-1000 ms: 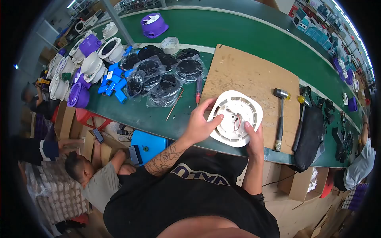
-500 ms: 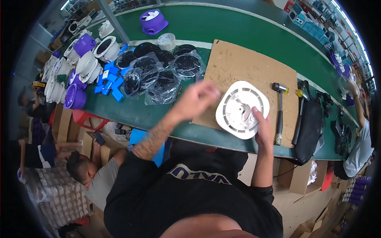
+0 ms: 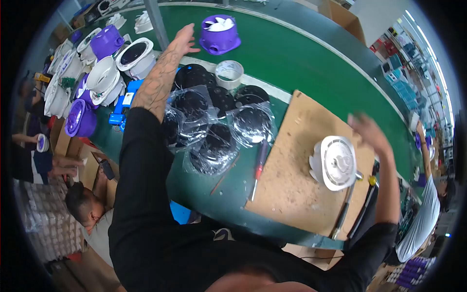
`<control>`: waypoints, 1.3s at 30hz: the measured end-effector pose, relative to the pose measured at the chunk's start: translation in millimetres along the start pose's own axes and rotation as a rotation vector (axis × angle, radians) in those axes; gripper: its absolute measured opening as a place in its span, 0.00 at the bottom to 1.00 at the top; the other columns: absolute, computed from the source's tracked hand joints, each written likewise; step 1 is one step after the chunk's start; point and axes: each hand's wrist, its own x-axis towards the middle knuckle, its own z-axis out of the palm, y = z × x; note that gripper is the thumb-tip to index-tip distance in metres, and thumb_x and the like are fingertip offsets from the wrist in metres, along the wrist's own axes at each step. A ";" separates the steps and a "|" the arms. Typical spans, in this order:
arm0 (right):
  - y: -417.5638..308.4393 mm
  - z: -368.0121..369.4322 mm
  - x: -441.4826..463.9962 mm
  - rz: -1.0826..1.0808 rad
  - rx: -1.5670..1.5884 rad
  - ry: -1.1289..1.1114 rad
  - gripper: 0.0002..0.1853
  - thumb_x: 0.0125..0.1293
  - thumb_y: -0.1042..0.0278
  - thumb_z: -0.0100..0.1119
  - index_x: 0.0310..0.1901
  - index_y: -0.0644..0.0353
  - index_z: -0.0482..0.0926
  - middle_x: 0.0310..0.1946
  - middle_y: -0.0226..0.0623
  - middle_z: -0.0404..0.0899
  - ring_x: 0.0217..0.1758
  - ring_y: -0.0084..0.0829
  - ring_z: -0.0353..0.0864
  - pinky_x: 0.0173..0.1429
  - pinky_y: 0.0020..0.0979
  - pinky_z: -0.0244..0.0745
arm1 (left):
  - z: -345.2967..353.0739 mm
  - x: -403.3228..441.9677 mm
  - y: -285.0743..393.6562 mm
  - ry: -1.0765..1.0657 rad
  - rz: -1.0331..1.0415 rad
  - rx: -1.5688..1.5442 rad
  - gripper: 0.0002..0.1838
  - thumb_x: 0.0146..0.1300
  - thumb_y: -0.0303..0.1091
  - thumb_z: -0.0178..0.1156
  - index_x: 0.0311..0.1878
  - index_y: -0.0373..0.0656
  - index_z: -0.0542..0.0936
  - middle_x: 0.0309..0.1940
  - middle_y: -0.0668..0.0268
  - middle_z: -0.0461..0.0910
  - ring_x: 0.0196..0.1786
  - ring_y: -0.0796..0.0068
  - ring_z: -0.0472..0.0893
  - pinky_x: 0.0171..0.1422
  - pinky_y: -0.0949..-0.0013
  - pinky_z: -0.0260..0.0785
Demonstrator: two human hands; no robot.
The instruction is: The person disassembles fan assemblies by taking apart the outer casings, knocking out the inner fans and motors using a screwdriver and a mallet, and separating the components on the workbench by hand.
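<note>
My left hand (image 3: 185,41) is stretched out over the green belt with its fingers apart. It holds nothing and is just left of a purple housing (image 3: 220,41) with white fan blades in its top, not touching it. My right hand (image 3: 370,134), blurred by motion, is above and right of a white round-cornered housing (image 3: 339,163). Its fingers look extended with nothing in them. The white housing rests on a cardboard sheet (image 3: 287,185), its slotted face towards me.
Black discs in clear bags (image 3: 214,146), a tape roll (image 3: 229,74) and a screwdriver (image 3: 259,168) lie left of the cardboard. A hammer (image 3: 343,214) is partly behind the white housing. White and purple housings (image 3: 81,118) crowd the left. Other people are on both sides.
My left hand has swung from beside the white housing far up and left towards the purple housing. My right hand has let go of the white housing, which stands farther right on the cardboard.
</note>
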 end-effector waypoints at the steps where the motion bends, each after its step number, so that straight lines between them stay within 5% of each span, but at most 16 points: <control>1: -42.3 -4.2 34.3 -0.110 0.068 0.055 0.51 0.60 0.26 0.48 0.73 0.59 0.52 0.66 0.51 0.64 0.61 0.52 0.73 0.45 0.50 0.80 | 8.3 6.8 1.0 0.002 -0.023 0.059 0.36 0.70 0.55 0.45 0.72 0.40 0.56 0.71 0.47 0.52 0.73 0.44 0.53 0.64 0.33 0.61; 4: -165.1 27.0 158.8 -0.252 0.405 -0.079 0.57 0.55 0.15 0.39 0.76 0.52 0.45 0.76 0.51 0.41 0.76 0.57 0.48 0.71 0.63 0.50 | 30.6 3.2 5.3 -0.199 -0.084 0.129 0.37 0.69 0.61 0.39 0.72 0.45 0.56 0.71 0.50 0.53 0.72 0.43 0.54 0.62 0.30 0.61; 6: -230.7 72.4 230.2 -0.424 0.491 -0.149 0.57 0.53 0.13 0.36 0.76 0.44 0.38 0.77 0.48 0.31 0.77 0.60 0.40 0.74 0.63 0.39 | 40.5 11.7 3.9 -0.218 -0.103 0.214 0.36 0.69 0.65 0.35 0.72 0.53 0.58 0.72 0.54 0.54 0.71 0.45 0.56 0.61 0.32 0.62; 9: -311.9 146.4 285.2 -0.577 0.677 -0.260 0.56 0.58 0.18 0.35 0.76 0.51 0.34 0.77 0.49 0.33 0.78 0.55 0.39 0.74 0.63 0.35 | 50.4 9.3 4.5 -0.193 -0.081 0.245 0.35 0.69 0.65 0.36 0.72 0.56 0.57 0.72 0.56 0.53 0.71 0.45 0.57 0.61 0.32 0.62; 10: -322.3 160.4 309.0 -0.581 0.679 -0.267 0.56 0.58 0.18 0.35 0.76 0.51 0.34 0.77 0.49 0.33 0.78 0.55 0.39 0.74 0.63 0.35 | 50.2 10.4 3.1 -0.178 -0.097 0.231 0.35 0.69 0.65 0.37 0.73 0.56 0.57 0.73 0.56 0.53 0.71 0.44 0.57 0.61 0.31 0.61; 12: -333.3 180.2 338.9 -0.511 0.868 -0.078 0.53 0.60 0.28 0.51 0.71 0.68 0.51 0.70 0.56 0.57 0.71 0.51 0.60 0.71 0.51 0.58 | 46.8 9.3 1.5 -0.159 -0.088 0.198 0.35 0.69 0.65 0.37 0.73 0.56 0.56 0.73 0.56 0.52 0.71 0.43 0.57 0.61 0.31 0.61; 13: -331.6 171.1 313.2 -0.512 0.863 -0.075 0.53 0.60 0.28 0.51 0.71 0.68 0.51 0.70 0.56 0.57 0.71 0.51 0.60 0.71 0.51 0.58 | 47.2 7.5 4.1 -0.149 -0.067 0.165 0.36 0.69 0.65 0.38 0.73 0.55 0.56 0.74 0.56 0.51 0.71 0.42 0.58 0.61 0.30 0.61; 16: -316.2 134.2 234.2 -0.485 0.870 0.072 0.57 0.45 0.40 0.74 0.66 0.71 0.54 0.61 0.58 0.66 0.61 0.48 0.73 0.55 0.49 0.77 | 44.8 -9.2 11.2 -0.180 0.090 0.081 0.35 0.69 0.65 0.39 0.71 0.52 0.60 0.70 0.55 0.59 0.67 0.44 0.64 0.60 0.29 0.61; 18: -296.7 109.0 177.8 -0.620 1.063 0.043 0.58 0.46 0.45 0.76 0.68 0.71 0.49 0.62 0.56 0.65 0.62 0.47 0.72 0.58 0.52 0.74 | 52.0 -37.0 17.9 -0.233 0.174 -0.008 0.33 0.70 0.63 0.42 0.66 0.47 0.67 0.59 0.57 0.74 0.58 0.55 0.77 0.59 0.36 0.66; 21: -245.0 74.1 117.4 -0.754 1.134 -0.037 0.55 0.50 0.54 0.76 0.69 0.69 0.48 0.63 0.53 0.64 0.62 0.43 0.71 0.61 0.51 0.70 | 72.6 -98.8 16.3 -0.419 0.228 -0.090 0.31 0.70 0.62 0.44 0.63 0.46 0.70 0.54 0.60 0.79 0.52 0.63 0.80 0.57 0.44 0.71; 25: -167.8 55.6 -4.9 -0.681 1.084 -0.229 0.42 0.53 0.59 0.74 0.66 0.65 0.63 0.54 0.41 0.74 0.54 0.33 0.77 0.61 0.39 0.71 | 103.4 -194.6 -13.0 -0.625 0.325 -0.212 0.29 0.73 0.55 0.46 0.64 0.40 0.68 0.55 0.61 0.77 0.56 0.67 0.78 0.59 0.61 0.73; 27: -127.1 53.5 -56.3 -0.637 1.062 -0.128 0.36 0.54 0.61 0.73 0.62 0.65 0.68 0.51 0.37 0.77 0.52 0.30 0.78 0.60 0.33 0.72 | 115.2 -247.2 -34.6 -0.725 0.279 -0.289 0.29 0.73 0.55 0.46 0.65 0.40 0.67 0.57 0.62 0.76 0.56 0.70 0.77 0.61 0.64 0.70; 31: -60.0 53.2 -142.4 -0.719 0.874 -0.018 0.37 0.52 0.63 0.74 0.62 0.67 0.70 0.53 0.41 0.77 0.54 0.31 0.77 0.61 0.32 0.71 | 117.8 -318.3 -78.0 -0.915 0.315 -0.276 0.27 0.74 0.50 0.46 0.67 0.43 0.64 0.60 0.63 0.72 0.59 0.70 0.74 0.58 0.62 0.73; 33: -28.0 61.0 -166.5 -0.796 0.619 0.204 0.38 0.51 0.65 0.74 0.63 0.69 0.68 0.53 0.45 0.78 0.56 0.35 0.77 0.60 0.33 0.72 | 107.7 -344.2 -101.2 -0.913 0.263 0.058 0.24 0.75 0.44 0.47 0.69 0.44 0.63 0.59 0.64 0.72 0.58 0.72 0.74 0.53 0.62 0.76; 34: -24.2 60.3 -192.2 -0.843 0.492 0.215 0.38 0.51 0.64 0.74 0.63 0.67 0.68 0.54 0.49 0.77 0.58 0.39 0.77 0.60 0.35 0.73 | 109.3 -374.5 -106.6 -0.905 0.285 -0.043 0.22 0.74 0.37 0.48 0.68 0.45 0.64 0.57 0.66 0.73 0.55 0.73 0.76 0.50 0.63 0.78; 39: 3.3 68.7 -257.2 -0.916 -0.042 0.390 0.37 0.49 0.59 0.73 0.62 0.59 0.71 0.49 0.53 0.77 0.54 0.49 0.78 0.57 0.40 0.75 | 104.7 -406.7 -127.4 -0.975 0.444 0.060 0.20 0.68 0.23 0.50 0.63 0.38 0.68 0.54 0.62 0.76 0.54 0.74 0.78 0.59 0.71 0.71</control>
